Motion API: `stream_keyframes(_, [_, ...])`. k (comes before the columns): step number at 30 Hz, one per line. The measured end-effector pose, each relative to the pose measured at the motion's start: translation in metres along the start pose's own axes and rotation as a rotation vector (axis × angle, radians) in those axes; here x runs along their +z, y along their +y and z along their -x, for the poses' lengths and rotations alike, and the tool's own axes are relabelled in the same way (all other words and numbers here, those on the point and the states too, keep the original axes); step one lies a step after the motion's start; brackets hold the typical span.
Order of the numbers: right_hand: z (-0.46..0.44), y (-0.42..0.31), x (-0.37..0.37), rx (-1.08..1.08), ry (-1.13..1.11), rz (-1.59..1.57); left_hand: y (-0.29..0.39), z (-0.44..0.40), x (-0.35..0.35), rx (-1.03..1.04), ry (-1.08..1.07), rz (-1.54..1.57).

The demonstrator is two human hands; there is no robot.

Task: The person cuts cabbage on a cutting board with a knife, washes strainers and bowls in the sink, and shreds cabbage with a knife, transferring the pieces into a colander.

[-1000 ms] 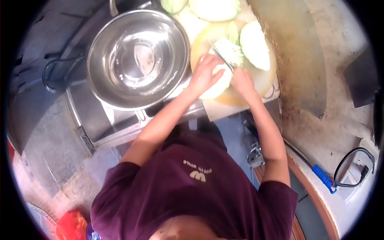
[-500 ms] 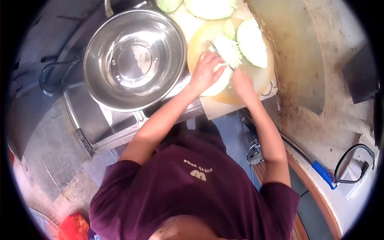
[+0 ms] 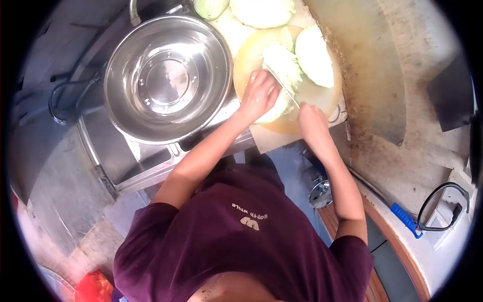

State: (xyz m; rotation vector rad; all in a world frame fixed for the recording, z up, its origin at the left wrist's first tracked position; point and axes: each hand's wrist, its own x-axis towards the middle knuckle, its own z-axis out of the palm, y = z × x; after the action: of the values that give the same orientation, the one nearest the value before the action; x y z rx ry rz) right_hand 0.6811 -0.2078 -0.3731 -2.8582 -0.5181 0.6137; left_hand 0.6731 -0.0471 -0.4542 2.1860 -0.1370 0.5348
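My right hand (image 3: 313,123) is wrapped around the handle of a knife (image 3: 284,85), whose blade slants up and to the left over the round cutting board (image 3: 324,103). Bent fingers of my left hand (image 3: 259,95) press on a pale green cabbage piece (image 3: 275,113), close to the blade's left side. Cut cabbage (image 3: 280,61) is heaped just beyond the blade. A larger cabbage piece (image 3: 315,56) rests on the board's right side. Bright glare washes out some detail on the board.
A large steel basin (image 3: 113,103) stands over the sink unit left of the board. More cabbages (image 3: 262,11) lie behind it. A stained wall panel (image 3: 367,75) borders the right side. A blue-handled tool (image 3: 405,220) lies at lower right.
My right hand has moved toward me and slightly right, drawing the knife with it. My left hand stays on the cabbage, with its fingers shifted slightly.
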Motion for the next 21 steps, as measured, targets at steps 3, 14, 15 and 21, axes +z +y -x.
stream_keyframes(3, [-0.047,0.018,0.045,0.007,-0.054,0.035,0.002,-0.002,0.001,0.029,-0.020,0.027])
stream_keyframes(14, [0.015,0.002,-0.025,0.043,-0.059,0.027,0.011,-0.003,0.003,0.064,0.054,-0.034])
stream_keyframes(15, [0.013,0.004,-0.023,0.035,-0.062,0.033,0.012,-0.003,0.003,0.047,0.049,-0.040])
stream_keyframes(21, [-0.065,0.022,0.023,0.001,-0.022,-0.026,0.005,-0.001,0.007,0.019,0.009,0.000])
